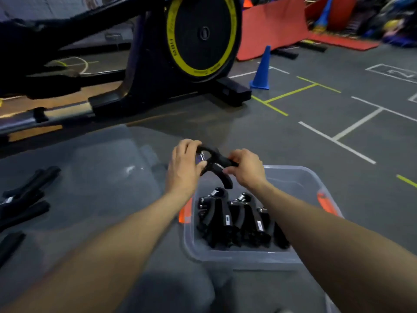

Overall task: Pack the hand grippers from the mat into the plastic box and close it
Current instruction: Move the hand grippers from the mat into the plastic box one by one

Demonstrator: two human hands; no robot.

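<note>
Both hands hold one black hand gripper point(215, 164) in the air, just above the far end of the clear plastic box point(248, 258). My left hand point(184, 168) grips its spring end. My right hand point(247, 168) pinches one of its handles. Several black hand grippers point(237, 220) lie packed side by side in the box. A few more hand grippers point(24, 199) lie on the grey mat point(101, 199) at the left edge. The box has orange latches point(327, 203) on its sides. Its clear lid point(108, 159) lies flat on the mat, left of the box.
A black exercise machine with a yellow-rimmed flywheel point(200, 35) stands on the floor beyond the mat. A blue cone point(261, 68) and red mats point(270, 28) are farther back on the right. White and yellow lines mark the grey floor.
</note>
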